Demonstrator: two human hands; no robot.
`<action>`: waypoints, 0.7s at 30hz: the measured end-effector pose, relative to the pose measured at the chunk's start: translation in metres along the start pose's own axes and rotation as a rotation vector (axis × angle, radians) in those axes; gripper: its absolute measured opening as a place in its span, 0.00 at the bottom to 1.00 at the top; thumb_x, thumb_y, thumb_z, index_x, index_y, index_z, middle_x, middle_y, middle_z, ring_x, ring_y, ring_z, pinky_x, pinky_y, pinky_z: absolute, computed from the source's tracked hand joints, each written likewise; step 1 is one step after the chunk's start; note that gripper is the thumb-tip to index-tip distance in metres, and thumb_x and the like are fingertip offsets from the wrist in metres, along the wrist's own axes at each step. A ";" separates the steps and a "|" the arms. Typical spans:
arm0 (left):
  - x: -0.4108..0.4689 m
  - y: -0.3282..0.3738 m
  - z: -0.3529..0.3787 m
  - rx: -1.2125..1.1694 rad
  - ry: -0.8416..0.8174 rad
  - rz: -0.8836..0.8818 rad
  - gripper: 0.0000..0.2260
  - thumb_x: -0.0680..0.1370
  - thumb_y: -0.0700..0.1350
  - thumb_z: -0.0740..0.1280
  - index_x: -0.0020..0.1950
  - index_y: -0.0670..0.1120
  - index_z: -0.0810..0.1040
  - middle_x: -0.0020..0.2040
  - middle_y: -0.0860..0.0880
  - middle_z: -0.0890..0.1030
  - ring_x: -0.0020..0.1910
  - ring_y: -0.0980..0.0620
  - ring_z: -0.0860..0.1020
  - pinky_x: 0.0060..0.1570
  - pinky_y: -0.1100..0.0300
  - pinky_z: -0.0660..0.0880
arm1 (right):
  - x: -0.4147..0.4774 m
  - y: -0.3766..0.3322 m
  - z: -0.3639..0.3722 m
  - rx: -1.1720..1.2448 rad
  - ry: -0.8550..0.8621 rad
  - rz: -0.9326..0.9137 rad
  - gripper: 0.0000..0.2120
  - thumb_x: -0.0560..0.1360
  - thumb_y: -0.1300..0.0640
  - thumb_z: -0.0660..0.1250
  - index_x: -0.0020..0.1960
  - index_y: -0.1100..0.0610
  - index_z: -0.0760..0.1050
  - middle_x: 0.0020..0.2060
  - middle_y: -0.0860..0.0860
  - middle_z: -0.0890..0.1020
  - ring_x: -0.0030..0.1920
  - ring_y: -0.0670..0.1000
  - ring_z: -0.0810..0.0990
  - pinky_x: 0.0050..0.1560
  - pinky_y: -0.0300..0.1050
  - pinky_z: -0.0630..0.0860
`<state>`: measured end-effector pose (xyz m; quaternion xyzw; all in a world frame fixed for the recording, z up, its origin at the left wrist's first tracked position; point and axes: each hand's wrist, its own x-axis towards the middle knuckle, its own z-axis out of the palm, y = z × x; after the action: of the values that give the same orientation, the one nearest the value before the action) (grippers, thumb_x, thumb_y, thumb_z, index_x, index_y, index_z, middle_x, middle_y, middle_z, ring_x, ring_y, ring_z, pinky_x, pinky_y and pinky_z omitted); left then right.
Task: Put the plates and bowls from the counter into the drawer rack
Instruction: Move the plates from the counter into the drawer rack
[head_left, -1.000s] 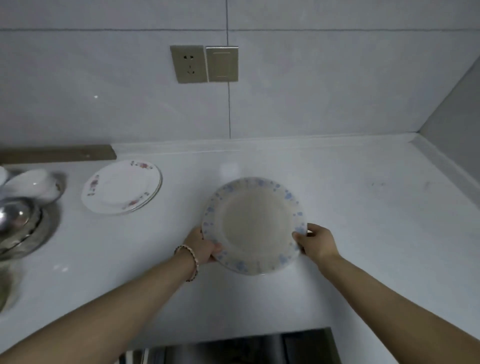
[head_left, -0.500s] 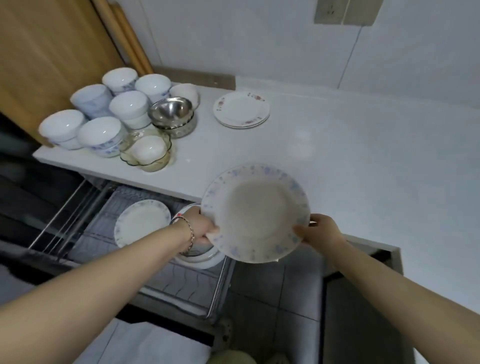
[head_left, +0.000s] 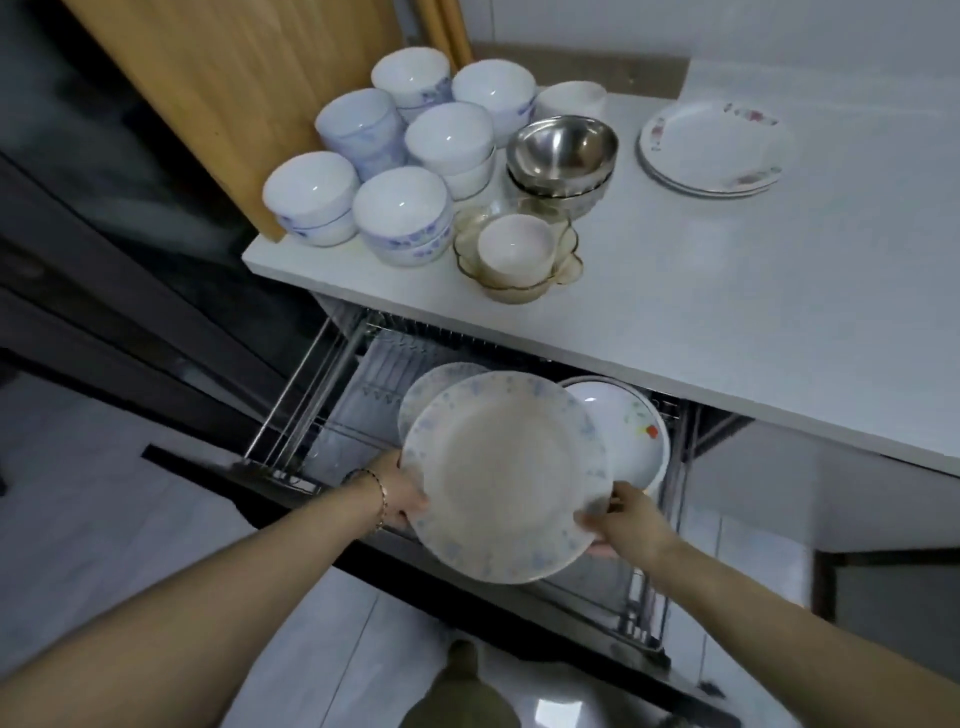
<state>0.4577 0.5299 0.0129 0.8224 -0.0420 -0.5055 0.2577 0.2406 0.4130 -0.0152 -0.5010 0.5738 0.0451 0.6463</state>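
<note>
Head view: the counter (head_left: 727, 312) is seen loaded along its left edge with stacked bowls (head_left: 400, 218), with plates (head_left: 714, 148) near its back edge. In the drawer rack (head_left: 311, 405), two plates are visible. A blue-rimmed plate (head_left: 504, 478), above the rack, is gripped by the closed left hand (head_left: 402, 491) and right hand (head_left: 626, 522).

Home kitchen: counter (head_left: 727, 322), drawer rack (head_left: 332, 374)

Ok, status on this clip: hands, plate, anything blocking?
Left hand and right hand grip blue-rimmed plate, over drawer rack. Two plates already racked behind. Nothing blocking.
</note>
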 end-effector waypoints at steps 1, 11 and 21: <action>0.015 -0.002 -0.015 0.029 0.001 -0.008 0.19 0.72 0.25 0.64 0.61 0.38 0.74 0.63 0.37 0.77 0.60 0.37 0.76 0.59 0.37 0.73 | 0.010 -0.004 0.021 0.011 0.012 0.016 0.12 0.74 0.67 0.67 0.56 0.63 0.71 0.53 0.61 0.78 0.51 0.60 0.79 0.50 0.56 0.80; 0.181 -0.010 -0.073 0.245 0.009 -0.020 0.17 0.74 0.32 0.64 0.62 0.39 0.76 0.61 0.40 0.79 0.59 0.42 0.77 0.59 0.53 0.75 | 0.138 -0.019 0.139 0.042 0.166 0.126 0.14 0.71 0.67 0.66 0.56 0.62 0.72 0.46 0.57 0.78 0.51 0.62 0.80 0.54 0.63 0.78; 0.286 -0.010 -0.047 0.504 0.012 -0.114 0.15 0.78 0.38 0.63 0.64 0.35 0.74 0.61 0.41 0.77 0.59 0.44 0.77 0.60 0.59 0.71 | 0.229 0.001 0.173 0.032 0.373 0.184 0.21 0.69 0.66 0.66 0.62 0.60 0.73 0.53 0.60 0.82 0.51 0.59 0.80 0.52 0.48 0.77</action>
<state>0.6349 0.4621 -0.2058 0.8646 -0.1187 -0.4880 0.0161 0.4380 0.4166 -0.2236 -0.4359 0.7274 0.0012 0.5300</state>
